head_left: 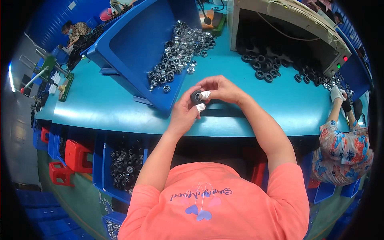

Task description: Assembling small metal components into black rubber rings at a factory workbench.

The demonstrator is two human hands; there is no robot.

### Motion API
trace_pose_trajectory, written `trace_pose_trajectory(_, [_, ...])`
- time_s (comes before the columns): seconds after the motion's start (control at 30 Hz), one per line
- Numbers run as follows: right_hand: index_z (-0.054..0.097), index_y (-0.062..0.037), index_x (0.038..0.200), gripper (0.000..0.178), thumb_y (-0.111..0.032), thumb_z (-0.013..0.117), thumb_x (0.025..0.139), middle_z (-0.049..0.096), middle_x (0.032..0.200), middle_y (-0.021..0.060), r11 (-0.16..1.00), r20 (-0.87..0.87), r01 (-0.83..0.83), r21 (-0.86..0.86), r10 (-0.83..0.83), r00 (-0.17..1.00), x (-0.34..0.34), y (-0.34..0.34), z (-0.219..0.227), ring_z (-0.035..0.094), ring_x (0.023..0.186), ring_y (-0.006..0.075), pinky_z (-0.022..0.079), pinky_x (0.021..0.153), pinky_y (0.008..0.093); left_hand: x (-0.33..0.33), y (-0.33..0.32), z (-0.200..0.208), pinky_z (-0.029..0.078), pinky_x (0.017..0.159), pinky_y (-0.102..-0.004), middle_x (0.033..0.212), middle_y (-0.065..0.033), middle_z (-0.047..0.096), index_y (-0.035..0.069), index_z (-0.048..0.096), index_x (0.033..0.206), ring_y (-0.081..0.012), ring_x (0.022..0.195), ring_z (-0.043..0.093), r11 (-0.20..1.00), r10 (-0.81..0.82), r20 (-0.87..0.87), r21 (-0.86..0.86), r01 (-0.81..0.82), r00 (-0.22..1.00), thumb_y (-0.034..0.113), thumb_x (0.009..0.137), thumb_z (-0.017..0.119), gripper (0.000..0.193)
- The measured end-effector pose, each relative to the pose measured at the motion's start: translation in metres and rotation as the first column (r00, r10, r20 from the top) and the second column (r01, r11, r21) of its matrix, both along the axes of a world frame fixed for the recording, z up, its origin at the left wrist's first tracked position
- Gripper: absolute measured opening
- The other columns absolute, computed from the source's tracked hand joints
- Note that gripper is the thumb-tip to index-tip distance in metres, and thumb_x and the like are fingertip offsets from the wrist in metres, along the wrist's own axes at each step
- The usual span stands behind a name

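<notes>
Between my two hands is a small toy wheel (pixel 196 97), a black tyre around a spoked rim, held over the near edge of the table. My left hand (pixel 183 111) grips it from the left, its thumb wrapped in white tape. From the right, my right hand (pixel 221 90) presses a white-taped thumb against the wheel's face, its fingers curled behind. Just beyond the hands, shiny chrome rims (pixel 182 50) spill from a tilted blue bin (pixel 134 44). Loose black tyres (pixel 264 66) lie on the table at the right, in front of a box-shaped machine.
The box-shaped machine (pixel 276 16) with red and green lights stands at the back right. A co-worker's gloved hands (pixel 338 94) work at the right end. Below the table at left sit a blue crate (pixel 105 182) of wheels and red stools (pixel 78 156). A green hand press (pixel 48 68) stands far left.
</notes>
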State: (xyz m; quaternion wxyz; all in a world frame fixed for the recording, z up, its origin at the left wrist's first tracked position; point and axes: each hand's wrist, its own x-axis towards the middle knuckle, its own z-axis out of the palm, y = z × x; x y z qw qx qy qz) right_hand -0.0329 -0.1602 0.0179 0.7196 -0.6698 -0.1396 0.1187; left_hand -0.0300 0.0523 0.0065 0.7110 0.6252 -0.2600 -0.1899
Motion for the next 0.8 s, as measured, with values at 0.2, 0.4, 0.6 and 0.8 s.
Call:
trace_pose_trajectory(0.2, [0.066,0.0018,0.122,0.038,-0.005,0.069,0.085,0.07,0.104,0.01,0.996,-0.009,0.049,0.068,-0.048,0.999,0.006,-0.005,-0.004,0.067,0.093,0.0153,0.058,0.077,0.0276,0.004,-0.013,0.005,0.053,0.059,-0.0218,0.113,-0.0039,0.066,0.006,0.049,0.142,-0.0094,0.091,0.065,0.993,0.05,0.102,0.098,-0.061,0.993,-0.002,0.091,0.064,0.054])
trace_pose_trajectory(0.4, [0.068,-0.0014,0.122,0.037,-0.02,0.072,0.091,0.071,0.098,0.0064,0.991,-0.025,0.134,0.005,-0.133,0.991,0.0,-0.011,0.002,0.066,0.08,0.0123,0.056,0.072,0.0267,-0.007,0.013,0.011,0.052,0.068,-0.0247,0.107,-0.0045,0.066,0.005,0.057,0.131,-0.0109,0.088,0.063,0.937,0.032,0.305,0.321,-0.135,0.952,0.004,0.084,0.073,0.05])
trace_pose_trajectory(0.6, [0.071,-0.0026,0.117,0.034,-0.024,0.072,0.09,0.071,0.094,0.0061,0.896,0.102,0.391,-0.211,-0.378,0.92,0.004,-0.039,0.001,0.063,0.072,0.0116,0.054,0.069,0.0279,-0.049,0.203,-0.001,0.053,0.074,-0.0315,0.099,-0.0113,0.069,0.004,0.059,0.127,-0.0208,0.088,0.067,0.467,0.049,0.668,0.642,-0.608,0.743,0.004,0.076,0.077,0.053])
trace_pose_trajectory(0.8, [0.073,-0.005,0.114,0.033,-0.026,0.072,0.089,0.074,0.1,0.0096,0.602,0.408,0.63,-0.491,-0.48,0.777,0.002,-0.059,0.001,0.069,0.085,0.0222,0.055,0.078,0.0352,-0.079,0.334,-0.031,0.053,0.075,-0.0353,0.088,-0.0147,0.07,0.003,0.062,0.124,-0.0257,0.082,0.069,0.029,-0.052,0.54,0.842,-0.539,0.84,0.004,0.072,0.079,0.055])
